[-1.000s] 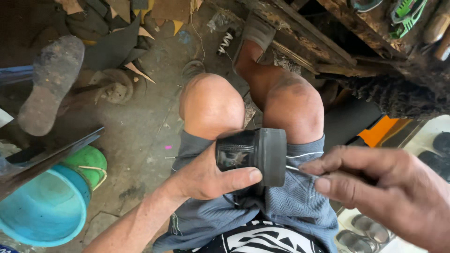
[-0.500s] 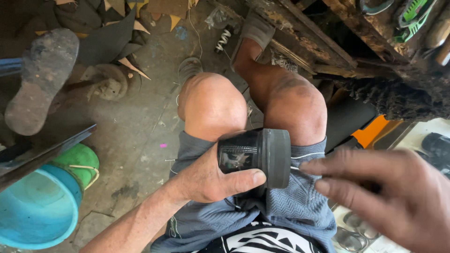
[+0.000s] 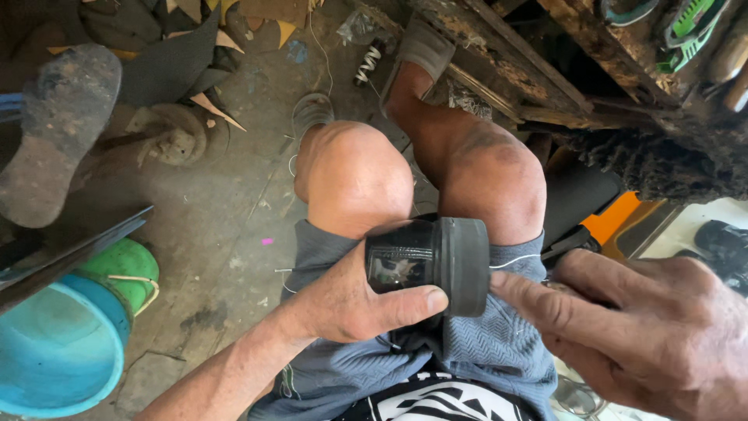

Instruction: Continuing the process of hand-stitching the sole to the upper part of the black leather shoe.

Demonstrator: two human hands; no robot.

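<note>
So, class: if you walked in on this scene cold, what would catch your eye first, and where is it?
First, the black shoe heel at centre, gripped by the left hand on the person's lap, a thin white thread running from it to the right hand at lower right. Next, the bare knees above it. At far left sit a blue tub and an upturned shoe sole.

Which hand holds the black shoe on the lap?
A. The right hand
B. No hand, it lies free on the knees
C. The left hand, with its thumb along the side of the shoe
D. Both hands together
C: the left hand grips the black shoe, thumb along its side; the right hand only pinches a thin white thread beside it.
</note>
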